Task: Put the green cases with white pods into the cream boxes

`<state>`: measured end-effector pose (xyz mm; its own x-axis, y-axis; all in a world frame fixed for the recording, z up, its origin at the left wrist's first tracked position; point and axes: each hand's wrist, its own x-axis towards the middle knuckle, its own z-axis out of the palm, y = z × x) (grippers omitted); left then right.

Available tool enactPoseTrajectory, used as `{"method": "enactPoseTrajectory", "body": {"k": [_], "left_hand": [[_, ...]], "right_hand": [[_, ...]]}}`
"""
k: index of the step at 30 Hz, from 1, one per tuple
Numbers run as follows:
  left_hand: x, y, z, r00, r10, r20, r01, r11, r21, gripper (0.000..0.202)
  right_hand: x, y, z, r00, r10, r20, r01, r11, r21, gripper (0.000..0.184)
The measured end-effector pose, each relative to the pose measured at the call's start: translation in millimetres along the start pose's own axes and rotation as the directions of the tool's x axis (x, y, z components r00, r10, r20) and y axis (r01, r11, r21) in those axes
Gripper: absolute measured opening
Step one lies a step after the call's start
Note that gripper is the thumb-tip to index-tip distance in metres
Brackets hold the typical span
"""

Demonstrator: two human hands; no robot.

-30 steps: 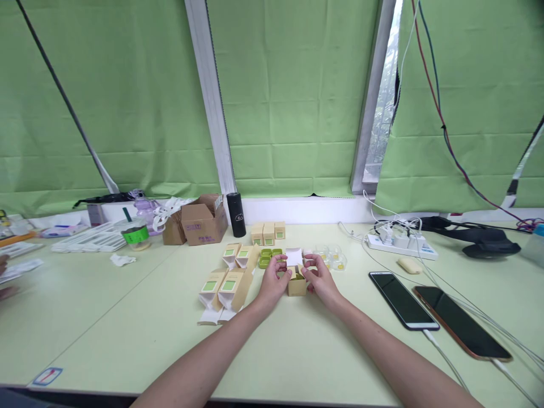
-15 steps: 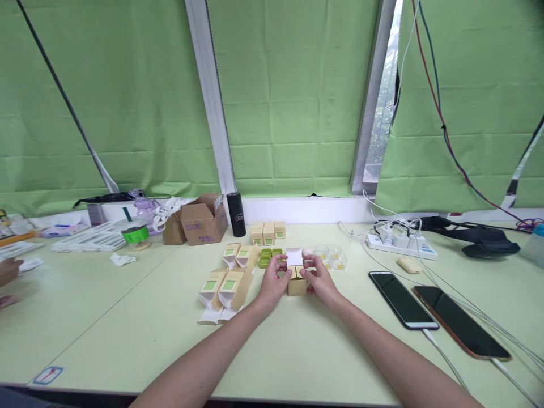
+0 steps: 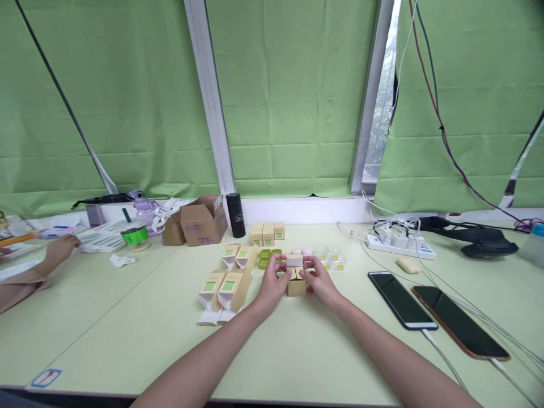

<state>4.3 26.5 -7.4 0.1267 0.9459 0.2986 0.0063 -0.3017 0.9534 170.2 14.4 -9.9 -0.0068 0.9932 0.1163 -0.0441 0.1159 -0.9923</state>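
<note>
Pinching box point(image 3: 296, 288) w/ L grip point(image 3: 273, 281) + R grip point(image 3: 322, 282), lower mid of frame. Bent lid point(image 3: 294, 260) down more vs. a sec ago, so prob. nearer closed.

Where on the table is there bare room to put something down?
The widest bare patch lies between the open cartons and the co-worker's arm; another lies between the forearms, nearer than the small box. Crowded: beyond the left hand and right hand, and around the phones and power strip.
</note>
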Motion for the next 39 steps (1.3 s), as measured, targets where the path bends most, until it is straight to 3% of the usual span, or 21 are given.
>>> {"method": "enactPoseTrajectory", "body": {"k": [5, 11, 16, 22, 31, 39], "left_hand": [[-0.1, 3.3, 0.6, 0.999, 0.045, -0.007, -0.045, 0.997, 0.059, 0.021], [-0.1, 3.8, 0.9, 0.999, 0.052, 0.014, -0.052, 0.999, 0.01, 0.018], [-0.5, 3.2, 0.6, 0.999, 0.035, 0.007, -0.035, 0.999, 0.005, 0.019], [-0.7, 2.6, 0.0, 1.0, 0.019, -0.005, -0.019, 1.0, 0.02, 0.018], [-1.3, 8.0, -3.0, 1.0, 0.021, 0.0, -0.021, 0.994, -0.111, 0.015], [-6.7, 14.1, -3.4, 0.999, 0.04, 0.002, -0.04, 0.996, -0.084, 0.026]], "right_hand": [[-0.8, -0.7, -0.3, 1.0, -0.021, -0.011, 0.021, 1.0, 0.007, 0.048], [-2.0, 0.1, 0.7, 0.996, -0.076, -0.043, 0.075, 0.997, -0.015, 0.042], [-5.0, -1.0, -3.6, 0.963, -0.254, -0.086, 0.249, 0.966, -0.066, 0.03], [-15.1, -13.0, -4.9, 0.894, -0.448, -0.018, 0.434, 0.875, -0.215, 0.02], [-18.1, -16.4, -4.3, 0.863, -0.505, 0.001, 0.486, 0.83, -0.275, 0.012], [-18.8, -16.5, -4.3, 0.837, -0.546, 0.027, 0.524, 0.787, -0.327, 0.003]]}}
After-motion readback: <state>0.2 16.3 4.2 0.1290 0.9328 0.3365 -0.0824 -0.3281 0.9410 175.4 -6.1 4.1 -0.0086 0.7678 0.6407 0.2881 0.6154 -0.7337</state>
